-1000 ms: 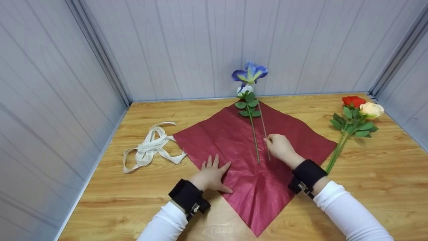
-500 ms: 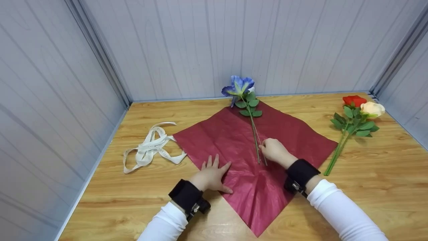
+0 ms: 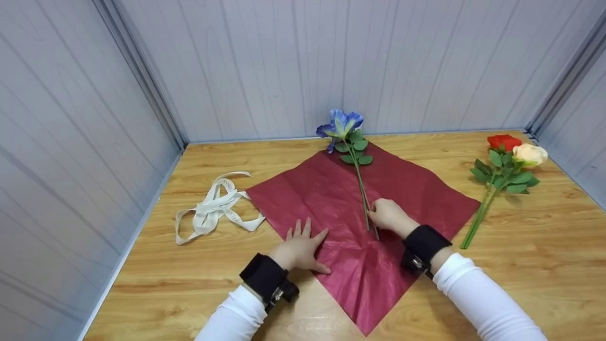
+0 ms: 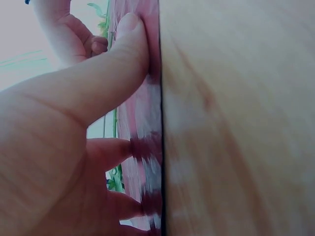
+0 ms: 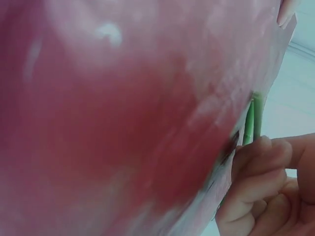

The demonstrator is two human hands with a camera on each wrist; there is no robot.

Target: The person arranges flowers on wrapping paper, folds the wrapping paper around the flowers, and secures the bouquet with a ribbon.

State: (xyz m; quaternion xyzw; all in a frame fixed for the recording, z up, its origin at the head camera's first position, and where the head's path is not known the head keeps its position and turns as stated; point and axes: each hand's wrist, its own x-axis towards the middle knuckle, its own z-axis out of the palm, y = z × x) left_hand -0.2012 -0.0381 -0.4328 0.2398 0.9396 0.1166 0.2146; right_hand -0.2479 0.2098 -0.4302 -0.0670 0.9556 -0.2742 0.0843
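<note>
A dark red sheet of wrapping paper [image 3: 303,189] lies on the table with one corner toward me. My left hand [image 3: 300,246] rests on its left edge, fingers spread; in the left wrist view the fingertips [image 4: 125,147] press the paper. My right hand [image 3: 390,215] pinches the thin stem of a blue iris [image 3: 341,124] over the middle of the sheet. Beside that stem lies the green stem of a white rose, whose leaves [image 3: 358,146] show while its bloom is mostly hidden behind the iris. The right wrist view shows the stem ends [image 5: 251,120] at the curled fingers.
To the right lie a red rose [image 3: 503,142] and a cream rose [image 3: 530,155], stems together by the paper's right corner. A loose white ribbon [image 3: 210,210] is heaped on the wooden table [image 3: 189,284] at left. Pale panels [image 3: 265,71] wall the back and sides.
The right hand has brought the iris left and down, so its bloom now overlaps the white rose and its stem lies across the rose's stem. The left hand stays in place.
</note>
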